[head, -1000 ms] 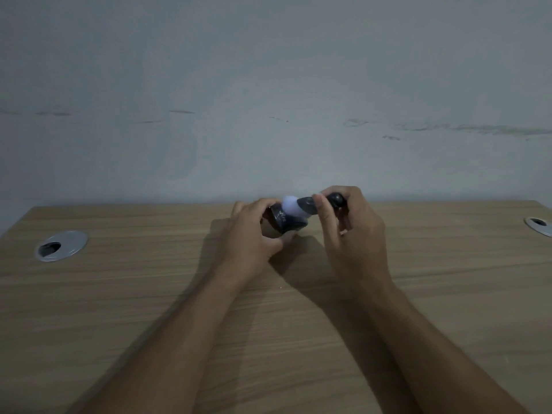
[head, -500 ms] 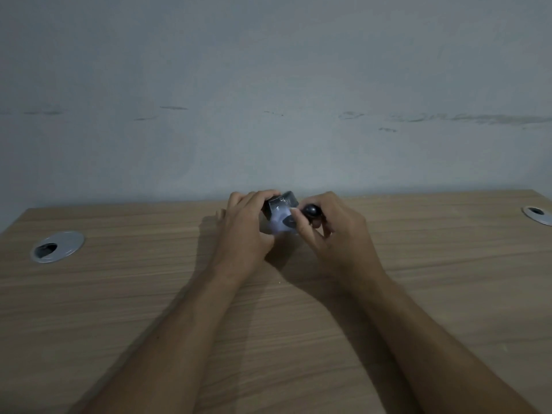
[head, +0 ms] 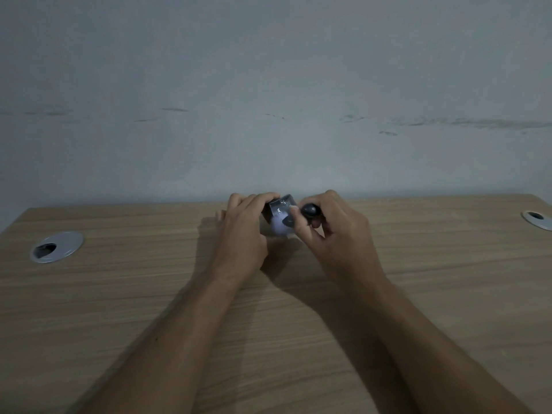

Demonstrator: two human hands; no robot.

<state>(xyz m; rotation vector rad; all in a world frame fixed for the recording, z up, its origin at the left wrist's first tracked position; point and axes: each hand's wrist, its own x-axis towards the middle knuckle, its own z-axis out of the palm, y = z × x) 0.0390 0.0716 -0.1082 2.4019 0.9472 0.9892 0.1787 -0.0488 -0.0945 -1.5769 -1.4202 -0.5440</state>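
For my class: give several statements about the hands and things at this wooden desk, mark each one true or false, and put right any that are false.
1. The left hand grips a small dark box with pale print. True.
2. The right hand lies flat and open on the light wooden desk. False: its fingers curl round a small dark rounded object.
3. A round silver cable grommet sits in the desk, left of the hands. True.
4. The hands are far apart, at opposite desk edges. False: they meet near the middle, towards the far edge.

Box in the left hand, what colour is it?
The box is black with whitish lettering, best seen in the head view.
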